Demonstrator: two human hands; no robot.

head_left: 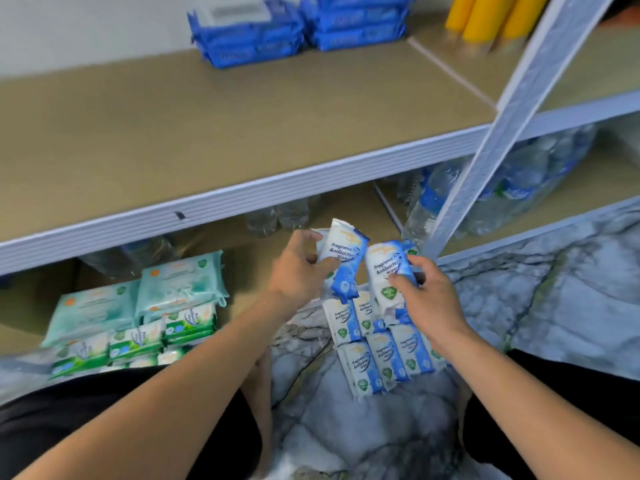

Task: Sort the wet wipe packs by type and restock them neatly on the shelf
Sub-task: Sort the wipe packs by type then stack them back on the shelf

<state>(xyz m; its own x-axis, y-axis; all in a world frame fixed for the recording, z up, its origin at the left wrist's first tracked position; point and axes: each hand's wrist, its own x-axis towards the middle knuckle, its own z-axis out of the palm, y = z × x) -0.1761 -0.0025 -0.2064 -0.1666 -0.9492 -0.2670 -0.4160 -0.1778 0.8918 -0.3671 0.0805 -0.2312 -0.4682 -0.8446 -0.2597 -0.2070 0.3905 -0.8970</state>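
**Both hands on blue-white wipe packs, low by the rack**

L hand grips an antibacterial pack, thumb across the front, fingers curled behind. The pack is upright, slightly tilted, held in the air in front of the bottom board's front edge. R hand pinches a second pack of the same type, thumb & fingers clamped on its lower right part. The 2 packs are just beside each other; can't tell if they touch.

Right below, a floor pile of matching blue-white packs lies in approx 2 rows on the marble floor, with the R wrist over its right side.

Big teal packs lie on the bottom board near its front edge, left side. Small green packs are stacked along the front of them.

On the middle shelf board, dark-blue packs sit in 2 stacks at the back edge. Yellow tubes stand at the back of the next bay, right of the upright post. Water bottles stand under the board, near the post.
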